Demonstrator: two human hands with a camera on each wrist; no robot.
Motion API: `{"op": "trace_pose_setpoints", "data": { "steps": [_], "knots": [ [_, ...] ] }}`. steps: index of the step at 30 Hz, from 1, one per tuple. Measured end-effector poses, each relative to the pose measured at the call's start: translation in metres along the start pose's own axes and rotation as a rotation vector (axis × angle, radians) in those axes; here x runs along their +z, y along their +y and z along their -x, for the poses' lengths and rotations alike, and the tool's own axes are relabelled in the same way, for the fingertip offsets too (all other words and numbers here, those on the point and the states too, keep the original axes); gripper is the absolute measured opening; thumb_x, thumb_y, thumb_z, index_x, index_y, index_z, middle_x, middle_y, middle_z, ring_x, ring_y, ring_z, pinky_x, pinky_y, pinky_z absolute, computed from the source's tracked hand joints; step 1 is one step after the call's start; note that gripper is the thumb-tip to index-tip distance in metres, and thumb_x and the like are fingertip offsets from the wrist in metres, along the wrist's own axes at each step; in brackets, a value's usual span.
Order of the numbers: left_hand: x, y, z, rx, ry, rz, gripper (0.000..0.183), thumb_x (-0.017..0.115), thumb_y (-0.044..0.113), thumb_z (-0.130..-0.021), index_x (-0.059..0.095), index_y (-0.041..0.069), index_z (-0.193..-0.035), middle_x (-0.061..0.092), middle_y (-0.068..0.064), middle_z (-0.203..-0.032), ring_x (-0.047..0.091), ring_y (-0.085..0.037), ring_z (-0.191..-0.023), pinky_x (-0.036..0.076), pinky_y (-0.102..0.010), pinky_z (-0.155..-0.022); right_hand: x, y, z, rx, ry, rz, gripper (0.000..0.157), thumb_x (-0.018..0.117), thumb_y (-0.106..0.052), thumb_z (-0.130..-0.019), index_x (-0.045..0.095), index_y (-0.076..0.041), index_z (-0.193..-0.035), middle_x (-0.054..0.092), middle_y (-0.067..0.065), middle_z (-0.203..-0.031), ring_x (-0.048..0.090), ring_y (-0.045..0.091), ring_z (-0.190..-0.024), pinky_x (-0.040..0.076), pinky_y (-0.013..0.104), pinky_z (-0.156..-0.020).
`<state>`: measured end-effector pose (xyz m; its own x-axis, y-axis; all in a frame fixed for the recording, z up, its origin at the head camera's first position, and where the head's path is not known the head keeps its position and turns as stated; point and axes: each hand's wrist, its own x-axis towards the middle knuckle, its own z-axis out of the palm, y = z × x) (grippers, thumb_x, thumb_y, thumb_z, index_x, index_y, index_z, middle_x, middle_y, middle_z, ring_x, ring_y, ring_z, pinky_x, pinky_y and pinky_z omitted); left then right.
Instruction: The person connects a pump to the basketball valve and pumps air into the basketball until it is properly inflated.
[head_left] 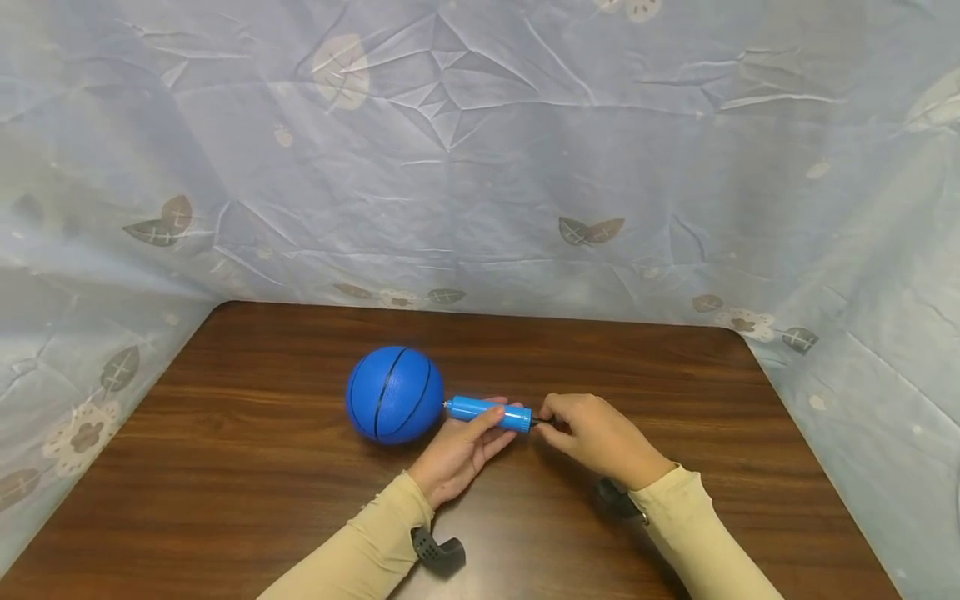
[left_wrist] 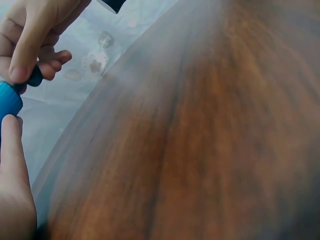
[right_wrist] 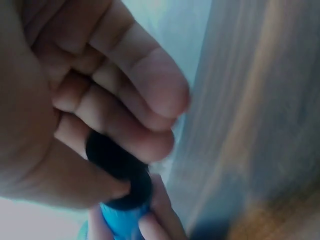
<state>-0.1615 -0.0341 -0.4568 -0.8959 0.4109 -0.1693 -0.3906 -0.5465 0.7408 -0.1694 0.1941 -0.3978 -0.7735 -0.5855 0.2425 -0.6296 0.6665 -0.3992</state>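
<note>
A blue ball [head_left: 394, 395] with black lines sits on the table in the head view. Pointing at its right side is a blue hand pump [head_left: 480, 410], its metal tip right at the ball's surface. My left hand [head_left: 461, 450] holds the pump's barrel, thumb laid over the top. At the other end, my right hand [head_left: 596, 433] pinches the black handle [right_wrist: 117, 170] between thumb and fingers. The left wrist view catches the same black handle [left_wrist: 34, 77] close to the end of the blue barrel [left_wrist: 9, 102].
The brown wooden table [head_left: 247, 467] runs under everything. A pale patterned cloth [head_left: 480, 183] hangs behind it and at both sides. Dark wrist devices [head_left: 438, 552] are strapped on both sleeves.
</note>
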Motion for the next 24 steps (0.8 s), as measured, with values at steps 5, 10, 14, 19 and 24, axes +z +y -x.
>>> {"op": "trace_pose_setpoints", "data": {
  "steps": [5, 10, 14, 19, 24],
  "knots": [
    [0.000, 0.001, -0.001, 0.008, -0.001, -0.043, 0.049, 0.061, 0.013, -0.106, 0.040, -0.008, -0.145, 0.057, -0.023, -0.145, 0.064, -0.021, -0.126, 0.053, -0.035, -0.106, -0.008, 0.004, 0.004, 0.059, -0.084, -0.024, 0.009, 0.076, -0.012, -0.094, 0.068, -0.017, -0.092, 0.062, -0.014, -0.077, 0.050, 0.000, -0.063, 0.049, 0.020, -0.056],
    [0.000, 0.001, -0.001, 0.023, 0.031, -0.015, 0.046, 0.063, 0.011, -0.104, 0.044, -0.007, -0.142, 0.060, -0.021, -0.142, 0.064, -0.021, -0.125, 0.052, -0.037, -0.107, -0.022, 0.014, 0.011, 0.146, -0.187, -0.051, 0.012, 0.072, -0.014, -0.097, 0.064, -0.018, -0.089, 0.056, -0.013, -0.070, 0.044, 0.001, -0.056, 0.043, 0.021, -0.050],
    [-0.001, 0.002, -0.001, 0.029, 0.039, 0.014, 0.046, 0.064, 0.011, -0.104, 0.044, -0.006, -0.142, 0.061, -0.020, -0.141, 0.065, -0.022, -0.124, 0.052, -0.037, -0.107, -0.030, 0.020, 0.013, 0.160, -0.213, -0.065, 0.013, 0.071, -0.014, -0.098, 0.064, -0.020, -0.088, 0.054, -0.012, -0.069, 0.044, 0.002, -0.056, 0.042, 0.022, -0.052],
    [-0.003, 0.001, -0.001, 0.032, 0.040, 0.016, 0.051, 0.063, 0.012, -0.104, 0.040, -0.006, -0.146, 0.061, -0.019, -0.141, 0.064, -0.021, -0.124, 0.052, -0.035, -0.107, -0.028, 0.018, 0.011, 0.119, -0.172, -0.024, 0.014, 0.073, -0.014, -0.096, 0.065, -0.020, -0.086, 0.056, -0.014, -0.070, 0.045, 0.000, -0.058, 0.043, 0.021, -0.053],
    [-0.002, -0.002, -0.002, 0.025, 0.017, -0.005, 0.049, 0.060, 0.010, -0.106, 0.038, -0.006, -0.147, 0.058, -0.020, -0.145, 0.063, -0.021, -0.126, 0.052, -0.034, -0.108, -0.018, 0.012, 0.008, 0.093, -0.109, 0.009, 0.015, 0.076, -0.013, -0.093, 0.065, -0.019, -0.085, 0.056, -0.015, -0.071, 0.044, 0.000, -0.058, 0.043, 0.020, -0.051]
  ]
}}
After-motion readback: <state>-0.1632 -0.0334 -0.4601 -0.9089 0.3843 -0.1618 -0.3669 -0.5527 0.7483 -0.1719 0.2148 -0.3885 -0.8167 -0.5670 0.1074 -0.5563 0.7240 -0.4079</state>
